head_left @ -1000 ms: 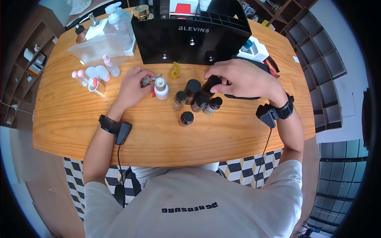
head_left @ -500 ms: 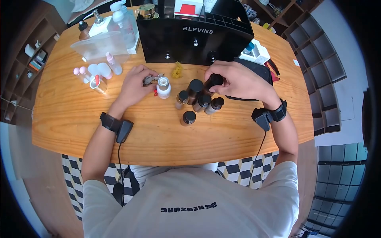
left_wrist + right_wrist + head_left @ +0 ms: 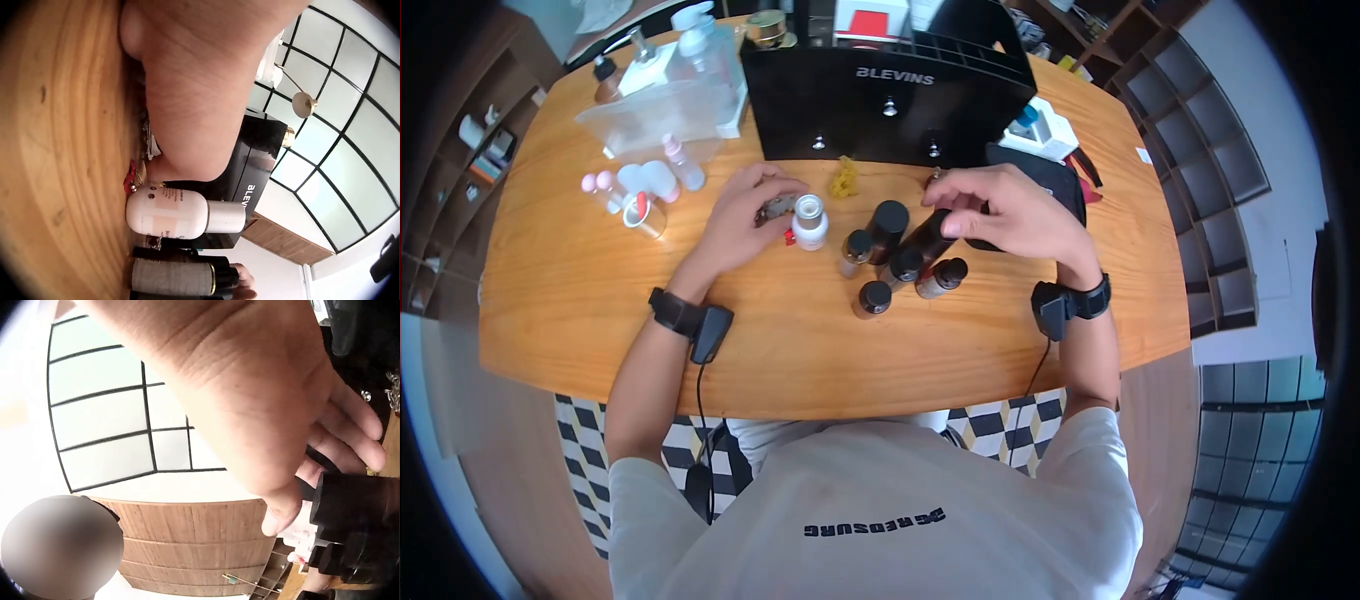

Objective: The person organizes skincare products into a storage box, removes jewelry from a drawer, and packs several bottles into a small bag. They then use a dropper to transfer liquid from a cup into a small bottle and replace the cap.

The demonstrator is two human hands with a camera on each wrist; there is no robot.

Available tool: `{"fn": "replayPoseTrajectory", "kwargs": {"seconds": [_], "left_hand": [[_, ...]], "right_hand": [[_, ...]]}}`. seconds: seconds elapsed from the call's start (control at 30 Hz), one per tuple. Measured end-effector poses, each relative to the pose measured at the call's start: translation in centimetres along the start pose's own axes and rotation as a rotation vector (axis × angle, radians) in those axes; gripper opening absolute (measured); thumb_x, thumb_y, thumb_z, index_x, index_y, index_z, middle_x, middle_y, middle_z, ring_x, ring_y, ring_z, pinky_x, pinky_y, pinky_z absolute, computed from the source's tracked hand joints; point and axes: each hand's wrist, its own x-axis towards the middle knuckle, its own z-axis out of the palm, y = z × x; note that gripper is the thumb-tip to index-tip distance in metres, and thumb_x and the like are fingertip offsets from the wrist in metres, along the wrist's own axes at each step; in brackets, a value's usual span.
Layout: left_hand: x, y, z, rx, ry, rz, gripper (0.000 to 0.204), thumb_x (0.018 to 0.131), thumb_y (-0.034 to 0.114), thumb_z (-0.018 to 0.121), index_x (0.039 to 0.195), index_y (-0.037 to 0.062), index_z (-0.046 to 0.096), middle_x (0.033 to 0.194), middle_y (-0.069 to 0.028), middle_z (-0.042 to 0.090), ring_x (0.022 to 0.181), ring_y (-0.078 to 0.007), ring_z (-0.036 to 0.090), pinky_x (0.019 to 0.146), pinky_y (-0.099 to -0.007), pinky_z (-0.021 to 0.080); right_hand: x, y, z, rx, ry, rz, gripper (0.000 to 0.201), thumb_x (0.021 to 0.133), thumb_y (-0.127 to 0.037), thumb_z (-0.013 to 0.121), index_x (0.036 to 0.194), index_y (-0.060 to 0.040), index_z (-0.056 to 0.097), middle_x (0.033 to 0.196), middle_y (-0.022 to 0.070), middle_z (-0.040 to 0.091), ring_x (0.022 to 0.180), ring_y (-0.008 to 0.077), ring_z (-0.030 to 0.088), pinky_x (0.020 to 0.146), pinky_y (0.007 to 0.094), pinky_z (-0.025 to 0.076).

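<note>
The right grip (image 3: 1020, 215) is hanging with thumb and fingers apart beside the tall dark bottle (image 3: 925, 238); the left grip (image 3: 743, 222) is curving round silvery trinkets (image 3: 777, 207). The right grip should probably be clearing the cap (image 3: 941, 219) vertically, avoiding the smaller bottles (image 3: 903, 266) standing to its left

your desktop (image 3: 750, 350) is honey-orange wood with darker grain streaks. the organizer (image 3: 830, 105) is glossy black, with silvery lettering (image 3: 895, 76). near your left side, the white bottle (image 3: 809, 230) has a pale peach patch on its label; the yellow tuft (image 3: 844, 177) is mustard. the bottles (image 3: 886, 232) are dark brown, black-capped. your shirt (image 3: 850, 510) is off-white with black print; the floor (image 3: 585, 455) has black, white and tan geometric shapes.
</note>
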Motion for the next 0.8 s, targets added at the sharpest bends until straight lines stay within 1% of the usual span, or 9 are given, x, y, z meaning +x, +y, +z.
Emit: {"fn": "replayPoseTrajectory", "kwargs": {"seconds": [0.07,0.1,0.17,0.23,0.33,0.43,0.63,0.7,0.8], "left_hand": [[0.0,0.2,-0.1,-0.101,0.008,-0.002,0.053,0.074,-0.006,0.066,0.126,0.0077,0.068,0.13,-0.0121,0.056,0.121,-0.0301,0.056,0.105,-0.0362,0.044],[0.1,0.4,-0.1,-0.103,0.003,0.004,0.053,0.074,-0.006,0.066,0.126,0.0077,0.068,0.13,-0.0121,0.056,0.121,-0.0301,0.056,0.105,-0.0362,0.044],[0.1,0.9,-0.2,-0.204,0.008,0.012,0.049,0.082,-0.008,0.064,0.128,0.0058,0.065,0.133,-0.0121,0.057,0.123,-0.0333,0.054,0.107,-0.0399,0.043],[0.2,1.1,-0.1,-0.342,-0.02,-0.032,0.048,0.083,-0.008,0.061,0.129,0.0049,0.065,0.135,-0.0123,0.057,0.126,-0.033,0.054,0.108,-0.039,0.043],[0.4,1.0,0.3,-0.476,-0.068,-0.076,0.049,0.083,-0.006,0.057,0.131,0.0034,0.063,0.139,-0.0118,0.055,0.131,-0.0308,0.052,0.111,-0.0374,0.041],[0.5,1.2,0.5,-0.417,-0.109,-0.068,0.05,0.083,-0.004,0.055,0.132,0.0029,0.063,0.142,-0.0114,0.056,0.135,-0.0291,0.051,0.113,-0.0369,0.04],[0.6,1.3,0.4,-0.257,-0.162,-0.006,0.048,0.085,-0.005,0.055,0.131,0.0041,0.065,0.142,-0.0113,0.06,0.134,-0.0315,0.052,0.115,-0.0398,0.038],[0.9,1.3,0.5,-0.216,-0.176,0.02,0.047,0.085,-0.005,0.055,0.13,0.0044,0.065,0.143,-0.0108,0.06,0.133,-0.0323,0.052,0.115,-0.0407,0.037],[0.9,1.5,0.8,-0.118,-0.172,0.032,0.048,0.086,-0.005,0.056,0.131,0.0061,0.066,0.145,-0.0103,0.059,0.133,-0.0328,0.052,0.116,-0.0424,0.036]], "right_hand": [[-0.7,1.1,0.2,-0.058,0.276,-0.092,0.026,0.097,-0.024,0.071,0.106,0.0004,0.071,0.091,0.0139,0.073,0.082,0.0254,0.069,0.072,0.0343,0.052],[-1.3,1.2,-0.1,-0.011,0.386,-0.043,0.024,0.097,-0.023,0.071,0.105,-0.0009,0.071,0.092,0.0123,0.073,0.081,0.0257,0.069,0.073,0.0346,0.053],[-2.3,2.9,-0.8,-0.21,0.607,0.029,0.021,0.096,-0.022,0.072,0.106,-0.0031,0.072,0.092,0.0105,0.074,0.08,0.0267,0.069,0.075,0.0353,0.053],[-3.4,3.9,-1.5,-0.17,0.618,0.122,0.021,0.095,-0.02,0.073,0.108,-0.0037,0.072,0.098,0.0103,0.073,0.086,0.0283,0.068,0.077,0.0358,0.054],[-4.3,5.2,-1.6,-0.38,0.564,0.054,0.021,0.091,-0.013,0.075,0.11,-0.0037,0.071,0.108,0.0117,0.071,0.099,0.0299,0.067,0.081,0.0366,0.053],[-4.7,6.1,-1.0,-0.464,0.627,-0.041,0.016,0.09,-0.008,0.072,0.105,-0.0033,0.072,0.103,0.0123,0.071,0.096,0.0309,0.068,0.081,0.0371,0.054],[-5.1,5.9,-1.0,-0.456,0.823,0.006,0.013,0.087,0.003,0.065,0.097,-0.002,0.072,0.093,0.0131,0.069,0.09,0.0324,0.068,0.08,0.0379,0.054],[-4.4,4.7,0.1,-0.372,0.787,0.045,0.02,0.083,0.005,0.064,0.099,-0.0032,0.073,0.094,0.013,0.069,0.093,0.0324,0.068,0.083,0.0394,0.054],[-3.0,3.5,1.9,-0.624,0.562,-0.198,0.03,0.074,0.005,0.065,0.102,-0.0028,0.071,0.102,0.011,0.07,0.108,0.0289,0.066,0.092,0.0394,0.053]]}}
